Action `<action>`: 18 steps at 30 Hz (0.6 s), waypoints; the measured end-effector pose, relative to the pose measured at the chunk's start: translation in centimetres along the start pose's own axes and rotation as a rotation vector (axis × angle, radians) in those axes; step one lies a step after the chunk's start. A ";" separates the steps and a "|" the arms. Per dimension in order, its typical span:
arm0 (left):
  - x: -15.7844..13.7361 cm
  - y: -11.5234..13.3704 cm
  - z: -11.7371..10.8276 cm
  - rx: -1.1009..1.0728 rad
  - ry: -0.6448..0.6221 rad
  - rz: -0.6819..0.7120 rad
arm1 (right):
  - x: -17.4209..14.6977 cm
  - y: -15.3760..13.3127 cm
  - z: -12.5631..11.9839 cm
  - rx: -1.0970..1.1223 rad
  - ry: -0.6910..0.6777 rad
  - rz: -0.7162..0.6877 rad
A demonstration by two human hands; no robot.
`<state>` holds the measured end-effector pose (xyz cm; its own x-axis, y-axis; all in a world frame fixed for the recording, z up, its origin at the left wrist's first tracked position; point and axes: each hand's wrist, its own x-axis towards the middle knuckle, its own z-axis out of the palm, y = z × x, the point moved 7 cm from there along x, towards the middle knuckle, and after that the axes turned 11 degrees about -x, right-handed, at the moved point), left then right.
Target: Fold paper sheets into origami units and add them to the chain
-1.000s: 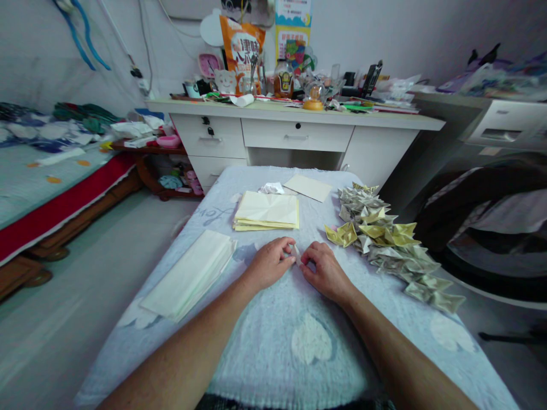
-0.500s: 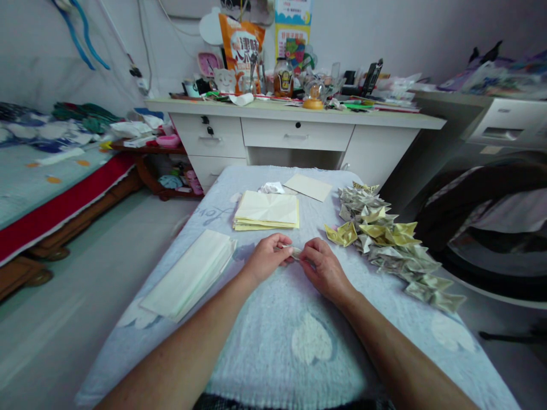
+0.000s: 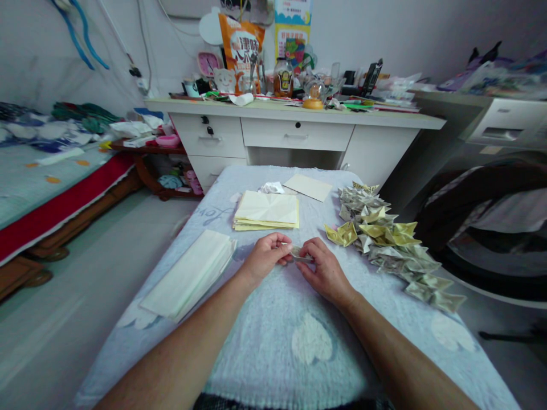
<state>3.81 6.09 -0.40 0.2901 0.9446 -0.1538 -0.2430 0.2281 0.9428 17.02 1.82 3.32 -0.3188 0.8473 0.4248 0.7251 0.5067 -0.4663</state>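
Between my two hands is a small piece of folded paper (image 3: 298,251), pale and narrow, partly covered by the fingers. My left hand (image 3: 268,255) pinches its left end between thumb and fingers. At the other end, my right hand (image 3: 323,265) has its fingers closed on the paper, the thumb a little lower. Just beyond my hands lies a stack of cream and yellow paper sheets (image 3: 267,209). Left of my left arm rests a pile of long folded white paper (image 3: 192,276). Folded silver and gold paper pieces (image 3: 387,233) are heaped to the right.
A blue-white patterned cloth (image 3: 256,353) covers the table. Near its far edge lie a beige card (image 3: 308,187) and crumpled white paper (image 3: 272,188). Behind stands a white desk (image 3: 294,122) crowded with items. A washing machine (image 3: 499,131) is at right, a bed (image 3: 64,193) at left.
My right thumb has dropped slightly away from the fingers, and more of the folded paper shows between my hands. My left hand has barely shifted.
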 end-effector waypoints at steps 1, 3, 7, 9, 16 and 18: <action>0.0 0.0 0.0 -0.002 0.002 0.003 | 0.0 0.0 0.0 0.009 -0.006 0.003; 0.1 0.0 -0.1 -0.019 0.000 0.008 | 0.0 0.1 0.0 0.022 -0.018 0.015; 0.3 -0.1 -0.3 -0.064 -0.013 0.014 | 0.2 0.4 -0.2 0.052 0.011 0.063; 0.3 -0.2 -0.4 -0.068 -0.016 0.015 | 0.2 0.4 -0.3 0.055 0.033 0.070; 0.1 -0.3 0.2 -0.059 -0.092 -0.024 | 0.3 0.6 -0.1 0.057 0.057 0.043; 0.0 -0.3 0.3 -0.060 -0.107 -0.037 | 0.2 0.6 -0.2 0.066 0.059 0.039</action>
<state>4.12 5.96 -0.56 0.3966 0.9052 -0.1528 -0.2842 0.2793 0.9172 17.46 2.28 3.26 -0.2534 0.8567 0.4493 0.6938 0.4846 -0.5327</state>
